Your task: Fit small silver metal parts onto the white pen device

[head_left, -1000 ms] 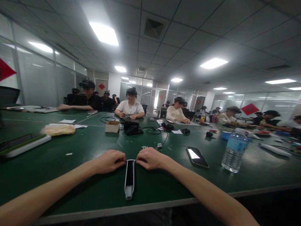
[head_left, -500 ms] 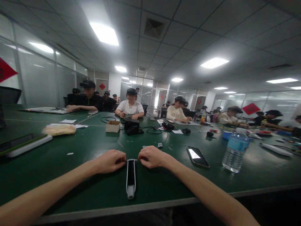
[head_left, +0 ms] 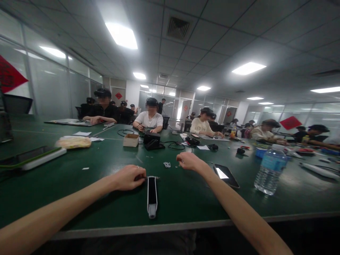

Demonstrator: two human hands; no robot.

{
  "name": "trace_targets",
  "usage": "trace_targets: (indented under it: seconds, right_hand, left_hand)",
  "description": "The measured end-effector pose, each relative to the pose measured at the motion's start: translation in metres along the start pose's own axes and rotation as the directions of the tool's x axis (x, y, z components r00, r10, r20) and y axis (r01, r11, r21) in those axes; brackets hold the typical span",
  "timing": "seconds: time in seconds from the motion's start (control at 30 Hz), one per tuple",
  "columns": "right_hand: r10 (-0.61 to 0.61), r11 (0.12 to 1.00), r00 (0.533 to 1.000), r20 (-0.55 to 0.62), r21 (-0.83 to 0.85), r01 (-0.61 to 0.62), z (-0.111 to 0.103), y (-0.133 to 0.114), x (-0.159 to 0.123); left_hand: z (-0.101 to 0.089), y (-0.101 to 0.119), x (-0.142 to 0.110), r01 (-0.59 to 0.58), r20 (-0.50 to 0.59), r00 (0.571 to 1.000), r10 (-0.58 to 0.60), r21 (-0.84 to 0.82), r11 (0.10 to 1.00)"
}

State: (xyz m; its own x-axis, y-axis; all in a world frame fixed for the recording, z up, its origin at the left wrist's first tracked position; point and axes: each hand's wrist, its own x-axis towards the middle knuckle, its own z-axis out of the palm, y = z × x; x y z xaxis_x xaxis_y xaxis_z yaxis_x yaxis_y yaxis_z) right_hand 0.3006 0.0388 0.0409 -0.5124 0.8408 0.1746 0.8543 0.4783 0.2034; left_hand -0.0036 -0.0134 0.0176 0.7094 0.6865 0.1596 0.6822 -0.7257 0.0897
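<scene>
On the green table a long white handheld device with a black face (head_left: 152, 196) lies pointing towards me. My left hand (head_left: 128, 178) pinches a thin metal rod (head_left: 153, 177) across the device's far end, and the fingertips hide the rod's left end. My right hand (head_left: 190, 162) is off the rod and hangs above the table farther out, its fingers curled down. Nearest to it are a small metal bracket (head_left: 166, 164) and a black smartphone (head_left: 226, 175). Its fingertips are out of sight, so I cannot tell whether they hold anything.
A plastic water bottle (head_left: 270, 171) stands at the right. Ahead are a cardboard box (head_left: 131, 140), a black unit (head_left: 152, 141) with cables and a tablet in a green case (head_left: 32, 158). Several people sit working along the far sides of the table.
My right hand has let go of the rod's end and moved forward and to the right. The left hand keeps its pinch, and the view has turned slightly.
</scene>
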Motion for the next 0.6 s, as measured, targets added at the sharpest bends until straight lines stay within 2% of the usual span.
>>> trace_targets:
  seconds: [0.17, 0.3, 0.6]
  right_hand:
    - [0.082, 0.996, 0.994, 0.067, -0.044, -0.079, 0.004, 0.007, 0.002]
    - [0.168, 0.983, 0.983, 0.069, -0.087, -0.162, 0.007, 0.015, 0.002]
    - [0.146, 0.988, 0.986, 0.084, -0.064, -0.14, 0.015, 0.025, 0.004]
  left_hand:
    - [0.0, 0.001, 0.0, 0.019, -0.004, 1.0, -0.019, 0.001, 1.0]
    - [0.003, -0.001, 0.001, 0.029, -0.02, 0.999, -0.029, 0.018, 0.999]
    - [0.004, -0.001, 0.001, 0.041, -0.02, 0.999, -0.041, 0.036, 0.998]
